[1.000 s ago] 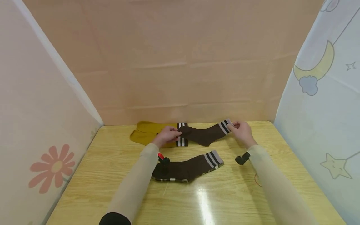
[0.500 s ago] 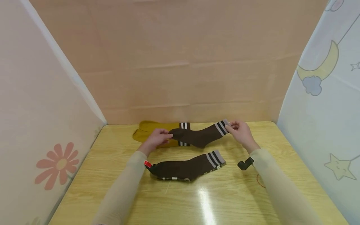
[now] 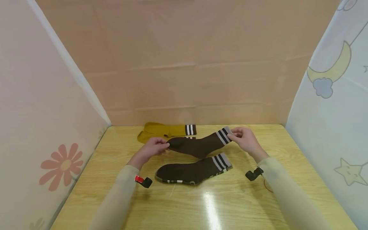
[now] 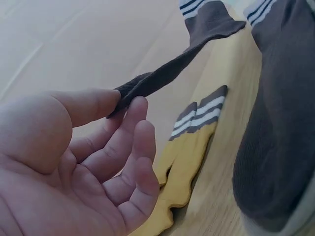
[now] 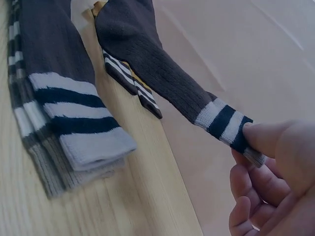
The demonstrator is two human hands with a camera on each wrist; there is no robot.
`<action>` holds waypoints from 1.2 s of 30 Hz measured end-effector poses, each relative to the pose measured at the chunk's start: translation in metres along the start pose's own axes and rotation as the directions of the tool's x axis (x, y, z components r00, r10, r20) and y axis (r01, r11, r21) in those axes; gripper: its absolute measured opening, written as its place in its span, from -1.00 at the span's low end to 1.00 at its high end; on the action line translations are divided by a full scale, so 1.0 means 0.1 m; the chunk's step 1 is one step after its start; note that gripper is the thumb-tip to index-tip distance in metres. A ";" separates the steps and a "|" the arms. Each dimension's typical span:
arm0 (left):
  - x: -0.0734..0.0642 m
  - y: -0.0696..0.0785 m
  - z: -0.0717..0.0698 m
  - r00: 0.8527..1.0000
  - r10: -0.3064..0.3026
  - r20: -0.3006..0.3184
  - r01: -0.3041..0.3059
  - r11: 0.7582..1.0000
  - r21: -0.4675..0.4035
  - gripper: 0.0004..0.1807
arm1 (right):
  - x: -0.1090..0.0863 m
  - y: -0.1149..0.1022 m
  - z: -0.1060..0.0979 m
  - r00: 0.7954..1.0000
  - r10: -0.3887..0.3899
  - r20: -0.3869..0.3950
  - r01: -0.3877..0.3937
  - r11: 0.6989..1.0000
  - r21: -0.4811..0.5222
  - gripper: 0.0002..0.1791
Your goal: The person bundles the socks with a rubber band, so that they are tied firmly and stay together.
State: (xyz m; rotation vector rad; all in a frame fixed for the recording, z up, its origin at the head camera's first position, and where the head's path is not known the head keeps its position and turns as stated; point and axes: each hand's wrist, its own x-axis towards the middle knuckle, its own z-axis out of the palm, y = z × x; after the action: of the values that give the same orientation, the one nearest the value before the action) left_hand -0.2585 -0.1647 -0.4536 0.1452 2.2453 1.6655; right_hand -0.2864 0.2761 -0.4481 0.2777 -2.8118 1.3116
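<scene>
A dark brown sock [image 3: 195, 146] with a grey cuff and black stripes is stretched between both hands above the table. My left hand [image 3: 152, 147] pinches its toe between thumb and index finger, as the left wrist view shows up close. At the cuff end, my right hand [image 3: 245, 139] pinches the striped band [image 5: 231, 129]. Below it in the head view lies a matching brown sock [image 3: 187, 172], flat on top of a patterned sock whose light-and-dark edge [image 5: 20, 118] peeks out. Behind, mustard socks [image 3: 164, 128] with white-striped dark cuffs are partly covered by the held sock.
The wooden table [image 3: 218, 198] ends at a peach cloth backdrop [image 3: 195, 80]. Pale printed cloths stand at the left [image 3: 43, 95] and right [image 3: 322, 127]. Small black cameras are strapped at both wrists. A thin red loop [image 3: 268, 186] shows beside the right sleeve.
Both hands have brought the brown sock toward the person, off the mustard socks and nearer the lower brown sock. The left hand has also moved left with the toe.
</scene>
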 end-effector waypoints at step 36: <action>-0.66 -0.33 -0.07 0.989 -0.029 0.145 0.032 0.999 -0.016 -0.73 | -0.45 0.10 0.28 0.947 0.047 0.317 -0.089 0.989 0.119 -0.67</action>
State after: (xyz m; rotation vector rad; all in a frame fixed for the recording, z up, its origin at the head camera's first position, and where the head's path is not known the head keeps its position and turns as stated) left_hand -0.1954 -0.2002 -0.4695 0.2192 2.1146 1.6055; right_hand -0.2428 0.2680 -0.4782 0.4330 -3.0169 1.6031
